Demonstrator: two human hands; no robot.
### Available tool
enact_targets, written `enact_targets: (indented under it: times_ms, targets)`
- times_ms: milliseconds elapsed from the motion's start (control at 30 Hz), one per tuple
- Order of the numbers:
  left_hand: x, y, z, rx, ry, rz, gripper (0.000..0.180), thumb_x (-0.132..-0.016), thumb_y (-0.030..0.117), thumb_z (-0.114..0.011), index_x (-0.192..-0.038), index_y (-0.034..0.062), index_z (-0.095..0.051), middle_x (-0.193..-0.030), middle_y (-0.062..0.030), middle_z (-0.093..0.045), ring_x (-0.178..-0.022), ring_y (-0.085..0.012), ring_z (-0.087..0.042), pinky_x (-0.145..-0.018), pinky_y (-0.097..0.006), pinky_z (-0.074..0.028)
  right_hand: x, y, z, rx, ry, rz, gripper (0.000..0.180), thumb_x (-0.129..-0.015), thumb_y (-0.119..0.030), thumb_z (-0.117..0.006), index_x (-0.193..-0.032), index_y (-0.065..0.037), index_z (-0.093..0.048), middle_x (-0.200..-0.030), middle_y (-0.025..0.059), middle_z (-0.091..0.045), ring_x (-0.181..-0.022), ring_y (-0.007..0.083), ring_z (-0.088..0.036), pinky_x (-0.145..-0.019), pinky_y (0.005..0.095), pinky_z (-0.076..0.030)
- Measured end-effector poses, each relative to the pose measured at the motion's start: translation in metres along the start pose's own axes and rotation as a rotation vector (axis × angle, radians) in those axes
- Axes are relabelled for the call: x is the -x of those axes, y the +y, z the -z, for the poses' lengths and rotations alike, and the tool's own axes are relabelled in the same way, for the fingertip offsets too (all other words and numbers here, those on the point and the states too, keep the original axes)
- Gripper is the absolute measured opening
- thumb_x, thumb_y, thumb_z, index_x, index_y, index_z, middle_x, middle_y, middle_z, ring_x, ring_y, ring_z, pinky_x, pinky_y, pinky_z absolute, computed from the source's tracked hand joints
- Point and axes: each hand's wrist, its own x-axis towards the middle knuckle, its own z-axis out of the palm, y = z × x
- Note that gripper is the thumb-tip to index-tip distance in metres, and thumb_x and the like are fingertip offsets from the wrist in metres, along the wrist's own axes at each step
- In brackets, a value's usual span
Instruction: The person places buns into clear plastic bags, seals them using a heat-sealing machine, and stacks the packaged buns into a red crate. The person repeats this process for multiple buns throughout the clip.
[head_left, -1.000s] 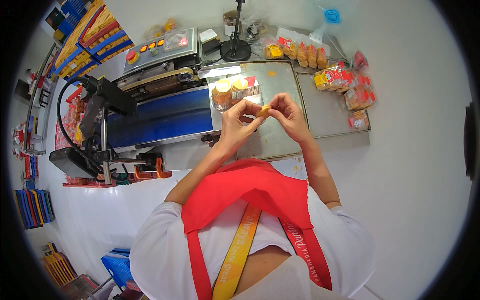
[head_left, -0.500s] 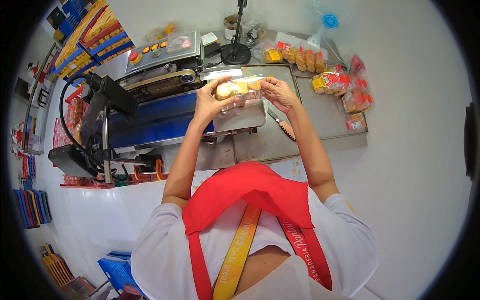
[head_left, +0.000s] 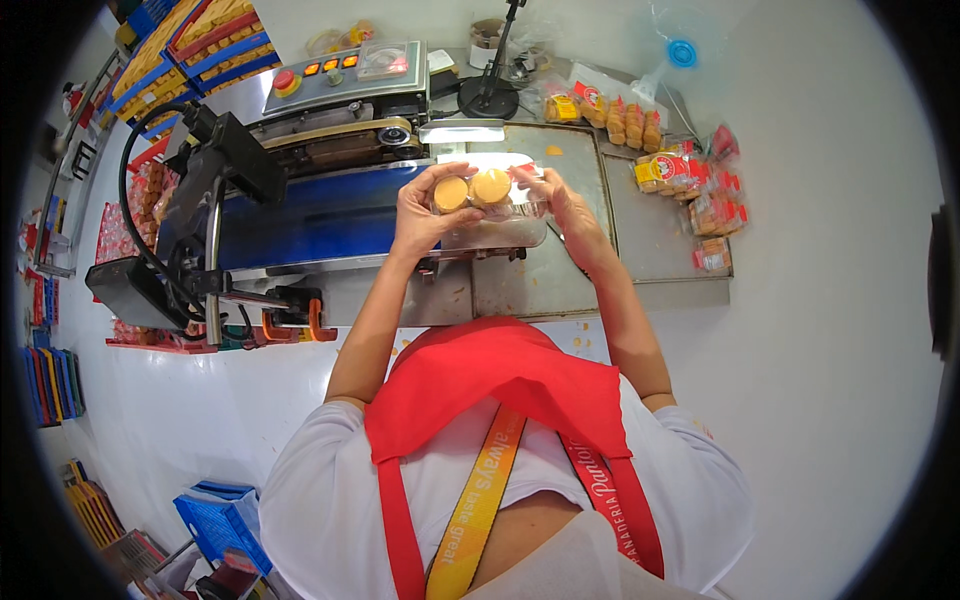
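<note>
Both hands hold a clear plastic pack of round golden pastries (head_left: pixel 478 192) up in front of the person, above the steel table (head_left: pixel 560 280) and just beside the blue belt (head_left: pixel 310 222) of the band sealing machine (head_left: pixel 330 110). The left hand (head_left: pixel 420 215) is closed on the pack's left end, thumb on the near side and fingers curled over the top by the first pastry. The right hand (head_left: pixel 560 205) is closed on the right end, fingers pinching what looks like the loose mouth of the film, though glare from the lamp makes that edge hard to read.

The pack should be light and only partly stiff: thin slippery film around soft baked pieces that would crumble or dent if squeezed. The safer hold is at the two ends and on the spare film, as now, rather than across the pastries themselves.

The pack lies directly between the two grips, roughly level, two pastries showing face up near the left hand. More filled packs (head_left: pixel 690 180) lie well apart at the table's right edge.
</note>
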Motion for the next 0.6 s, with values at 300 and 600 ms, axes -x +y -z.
enact_targets:
  times_ms: [300, 600]
  targets:
    - [0.003, 0.017, -0.007, 0.201, -0.051, 0.07, 0.055, -0.064, -0.004, -0.08, -0.115, 0.0007, -0.06, -0.111, -0.009, -0.064, -0.097, -0.0141, -0.062, -0.084, -0.028, -0.053, 0.007, -0.024, -0.015, 0.42, -0.022, 0.153, 0.028, -0.091, -0.011, -0.056, -0.117, -0.002, -0.061, -0.086, 0.0126, -0.059, -0.074, 0.0218, -0.055, -0.065, 0.0309, -0.045]
    - [-0.008, 0.03, -0.019, -0.009, -0.097, 0.174, 0.052, -0.074, 0.011, -0.077, -0.121, 0.0037, -0.055, -0.108, -0.003, -0.063, -0.098, -0.0099, -0.058, -0.089, -0.027, -0.046, -0.009, -0.059, -0.024, 0.862, 0.343, 0.508, 0.06, -0.084, -0.03, -0.066, -0.134, -0.007, -0.045, -0.101, 0.0113, -0.061, -0.098, 0.0222, -0.051, -0.096, 0.0431, -0.033]
